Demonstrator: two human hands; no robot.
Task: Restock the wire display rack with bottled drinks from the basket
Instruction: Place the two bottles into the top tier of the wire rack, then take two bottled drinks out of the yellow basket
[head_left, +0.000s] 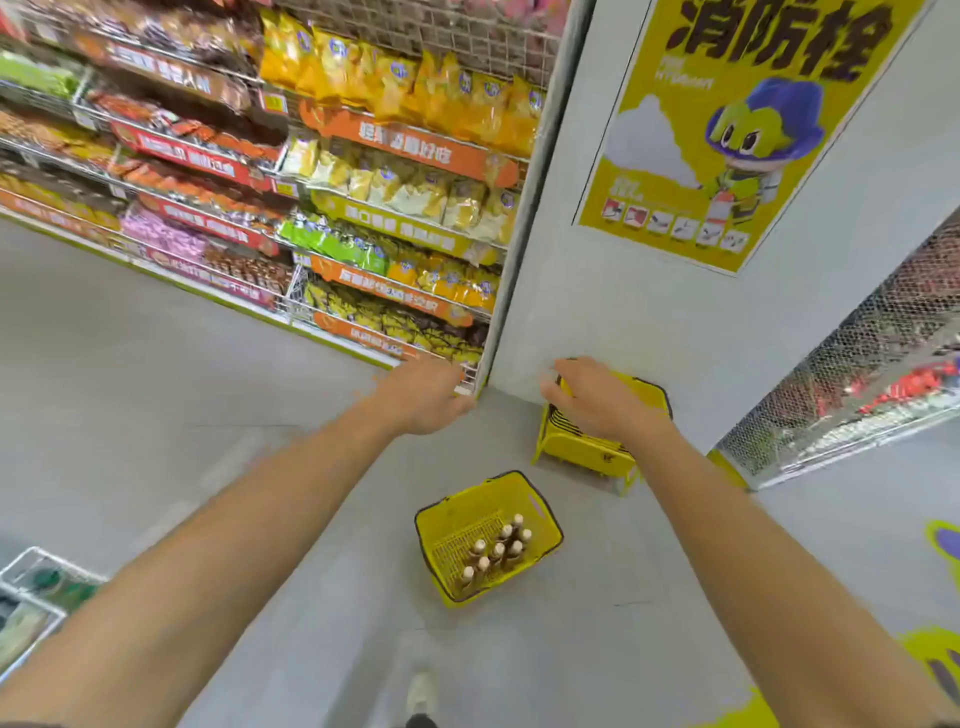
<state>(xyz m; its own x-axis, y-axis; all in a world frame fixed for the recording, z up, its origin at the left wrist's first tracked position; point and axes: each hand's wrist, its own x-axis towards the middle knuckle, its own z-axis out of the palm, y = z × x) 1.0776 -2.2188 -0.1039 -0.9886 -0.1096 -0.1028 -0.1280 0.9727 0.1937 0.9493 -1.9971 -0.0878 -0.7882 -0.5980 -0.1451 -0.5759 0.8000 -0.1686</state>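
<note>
Bare hands (597, 400), basket (441, 525), stacked baskets (582, 447)

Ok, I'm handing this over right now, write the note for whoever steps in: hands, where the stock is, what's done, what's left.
Left hand: empty, stretched forward in the air near the snack shelf corner.
Right hand: empty, fingers spread, above the stack of yellow baskets by the wall.
Basket sits on the floor ahead, holding about nine upright bottles.
Done: nothing taken out that I can see.
Left: pick up bottles and load the wire rack; which rack is unclear.

Right hand (602, 400) hides the stacked baskets' (582, 447) top; shelf labels blurred.
</note>
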